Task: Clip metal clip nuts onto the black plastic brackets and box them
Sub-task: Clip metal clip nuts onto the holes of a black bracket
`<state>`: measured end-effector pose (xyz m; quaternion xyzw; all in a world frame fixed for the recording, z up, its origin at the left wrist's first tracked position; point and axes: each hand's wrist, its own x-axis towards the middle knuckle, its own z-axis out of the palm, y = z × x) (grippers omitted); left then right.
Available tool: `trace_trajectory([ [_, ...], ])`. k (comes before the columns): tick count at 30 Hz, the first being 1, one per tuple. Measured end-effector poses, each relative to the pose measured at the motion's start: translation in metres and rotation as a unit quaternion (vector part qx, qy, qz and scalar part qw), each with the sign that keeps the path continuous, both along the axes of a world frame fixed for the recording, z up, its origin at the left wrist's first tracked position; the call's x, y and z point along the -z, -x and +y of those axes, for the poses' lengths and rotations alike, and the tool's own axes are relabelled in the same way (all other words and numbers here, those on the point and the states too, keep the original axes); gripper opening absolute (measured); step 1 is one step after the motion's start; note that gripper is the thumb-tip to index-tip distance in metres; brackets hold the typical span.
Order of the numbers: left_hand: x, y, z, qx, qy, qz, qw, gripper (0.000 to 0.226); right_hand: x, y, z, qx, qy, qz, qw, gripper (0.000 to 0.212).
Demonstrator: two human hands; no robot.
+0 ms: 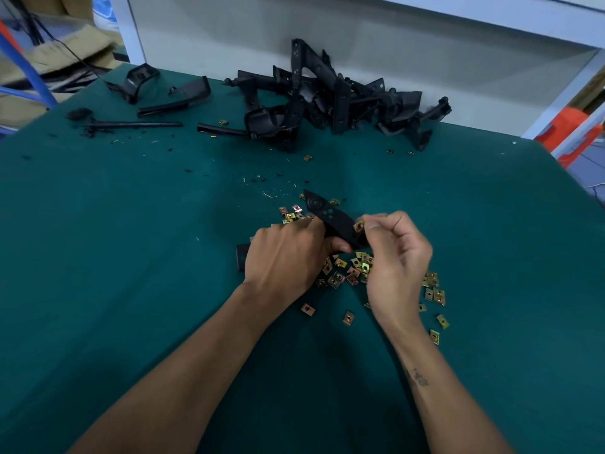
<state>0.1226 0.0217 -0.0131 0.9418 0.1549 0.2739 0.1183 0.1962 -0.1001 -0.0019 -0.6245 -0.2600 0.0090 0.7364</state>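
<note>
My left hand point(288, 257) grips a black plastic bracket point(327, 217) by its near end, and the bracket's far tip points up and away over the green mat. My right hand point(396, 253) pinches a brass-coloured metal clip nut point(359, 226) against the bracket's right edge. Several loose clip nuts point(357, 267) lie scattered on the mat under and around both hands. A black part point(241, 257) peeks out to the left of my left hand.
A heap of black brackets point(327, 99) leans against the white wall at the back. More black parts point(157, 93) and plastic scraps lie at the back left of the green mat point(131, 240). An orange object point(569, 132) stands past the table's right edge.
</note>
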Motion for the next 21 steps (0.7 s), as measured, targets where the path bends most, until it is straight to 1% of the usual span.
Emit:
trace_trajectory([
  [3,0.001,0.000,0.000,0.004,-0.001,0.000,1.000,0.065,0.001,0.001,0.001,-0.024,0.014,-0.008,1.000,0.008],
  [6,0.003,-0.001,0.001,-0.002,0.001,0.000,1.000,0.066,0.004,0.000,0.003,-0.016,0.011,0.007,1.000,0.011],
  [9,0.002,-0.003,0.000,-0.010,0.006,-0.008,1.000,0.067,0.005,-0.001,0.005,-0.009,-0.021,0.059,0.998,0.016],
  [11,0.002,-0.003,0.000,-0.017,0.007,-0.003,1.000,0.070,0.006,0.001,0.008,-0.010,-0.038,0.065,0.997,0.020],
  [13,0.003,-0.002,0.001,-0.017,0.007,-0.002,1.000,0.069,0.007,0.004,0.009,-0.027,-0.052,0.048,0.997,0.022],
  [16,0.002,0.000,0.003,-0.018,0.000,0.004,1.000,0.062,0.006,0.000,0.005,-0.051,-0.018,0.020,0.998,0.031],
  [19,0.005,-0.001,0.002,-0.016,-0.001,0.010,1.000,0.073,0.003,-0.016,-0.003,-0.045,0.044,0.004,0.998,0.034],
  [21,0.004,-0.003,0.004,-0.025,0.028,-0.006,0.999,0.070,0.001,-0.025,-0.009,-0.017,0.091,-0.018,0.996,0.034],
])
